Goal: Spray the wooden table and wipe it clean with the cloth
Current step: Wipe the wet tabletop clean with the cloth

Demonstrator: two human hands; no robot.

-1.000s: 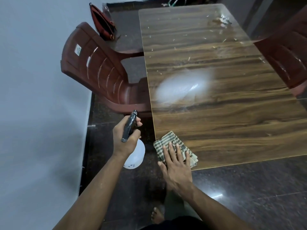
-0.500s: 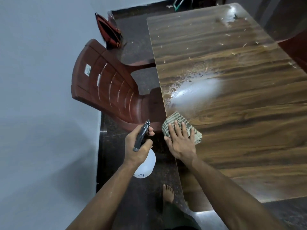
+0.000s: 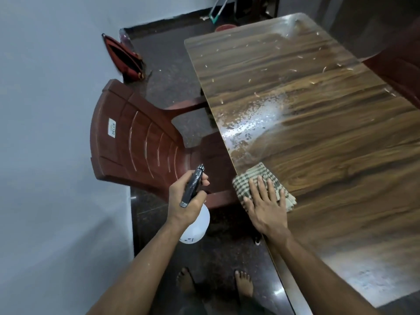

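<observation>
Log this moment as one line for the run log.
left hand: grips sprayer | right hand: flat on cloth | table: wet patch, crumbs unwiped

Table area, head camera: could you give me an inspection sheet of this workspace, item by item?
Surface: wooden table, wet spray droplets near its left edge, pale crumbs scattered across the far half.
Job's things: checked cloth folded on the table's near-left edge; white spray bottle held off the table.
Clutter: nothing seen beyond the crumbs.
Hands: left hand grips the spray bottle; right hand presses flat on the cloth.
Cables: nothing seen.
Surroundings: brown plastic chair beside the table, red bag against the wall, dark floor, bare feet below.
</observation>
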